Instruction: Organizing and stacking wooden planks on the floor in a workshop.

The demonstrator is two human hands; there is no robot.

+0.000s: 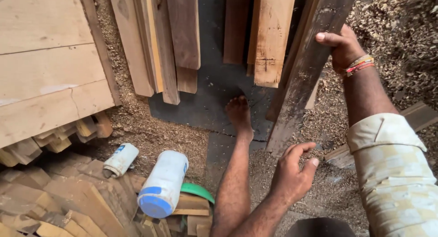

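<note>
- Weathered grey plank (301, 77) runs aslant from the upper right of the frame down to the sawdust-strewn floor (150, 132) at centre right, its lower end resting there.
- Right hand (343, 47), upper right, has its grip wrapped around the plank's right edge, thumb across the face; the arm reaches up from a pale checked sleeve (394, 173), coloured threads at the wrist.
- Left hand (292, 173), lower centre, hangs just below the plank's foot, fingers loosely curled, grip half open and holding nothing.
- Bare foot (239, 114) stands on a dark mat (214, 86) at centre.
- Other boards (178, 41) lean along the top of the frame.
- Lower left: a large white jar with a blue lid (162, 184) and a smaller white container (121, 159) lie on stacked wood offcuts (77, 196).
</note>
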